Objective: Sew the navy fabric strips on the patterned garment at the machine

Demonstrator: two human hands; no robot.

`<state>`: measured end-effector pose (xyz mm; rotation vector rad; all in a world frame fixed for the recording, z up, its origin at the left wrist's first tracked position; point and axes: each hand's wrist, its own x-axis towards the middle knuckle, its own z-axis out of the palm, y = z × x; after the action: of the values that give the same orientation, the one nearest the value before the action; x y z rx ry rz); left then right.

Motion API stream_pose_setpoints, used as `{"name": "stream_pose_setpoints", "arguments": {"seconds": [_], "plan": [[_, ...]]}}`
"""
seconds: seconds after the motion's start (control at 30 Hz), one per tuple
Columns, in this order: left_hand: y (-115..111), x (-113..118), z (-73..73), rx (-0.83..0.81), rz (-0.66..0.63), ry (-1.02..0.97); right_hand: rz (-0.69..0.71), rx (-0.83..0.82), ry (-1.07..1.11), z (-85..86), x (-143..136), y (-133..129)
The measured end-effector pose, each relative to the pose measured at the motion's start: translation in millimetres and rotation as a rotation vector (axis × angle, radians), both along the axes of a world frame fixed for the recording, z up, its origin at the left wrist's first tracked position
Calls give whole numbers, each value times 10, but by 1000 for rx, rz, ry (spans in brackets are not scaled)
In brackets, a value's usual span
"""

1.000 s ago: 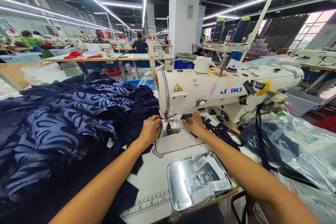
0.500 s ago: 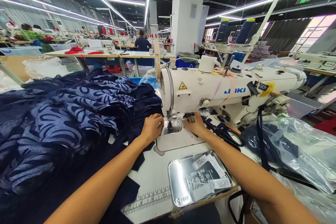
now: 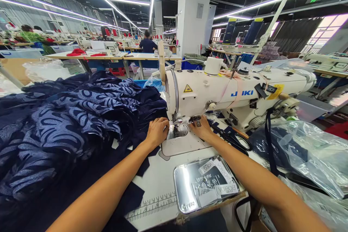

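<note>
A white sewing machine [image 3: 201,88] stands in front of me, its presser foot [image 3: 176,129] over the metal needle plate [image 3: 184,130]. My left hand [image 3: 157,131] is just left of the foot, beside the navy fabric; its fingers are curled together and what they hold is hidden. To the right of the foot, my right hand [image 3: 202,129] reaches under the machine head, partly covered by the tension spring [image 3: 196,120], so its fingertips do not show. A large heap of navy patterned fabric [image 3: 59,127] covers the table's left side, reaching up to my left hand.
Black-handled scissors [image 3: 239,141] lie right of my right hand. Closer in, a metal tin lid [image 3: 185,183] carries printed labels [image 3: 227,188]. Clear plastic bags [image 3: 312,156] lie at the right. Thread cones [image 3: 252,30] stand behind the machine. A person [image 3: 148,43] sits farther off.
Both hands stay at nearly the same spots beside the presser foot. The whole view has shifted very slightly.
</note>
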<state>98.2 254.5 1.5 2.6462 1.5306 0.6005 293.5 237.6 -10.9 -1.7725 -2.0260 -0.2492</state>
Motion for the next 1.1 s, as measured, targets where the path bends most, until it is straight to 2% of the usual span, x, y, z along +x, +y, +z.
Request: {"name": "stream_pose_setpoints", "arguments": {"seconds": [0.63,0.97,1.1], "plan": [[3,0,11,-12,15,-6,15,-28,-69,23,-26,-27],[20,-16,24,-9,23,-16,53,-147,-150,221,-84,-107],[23,-18,32,-6,19,-9,98,-138,-146,262,-21,-245]]}}
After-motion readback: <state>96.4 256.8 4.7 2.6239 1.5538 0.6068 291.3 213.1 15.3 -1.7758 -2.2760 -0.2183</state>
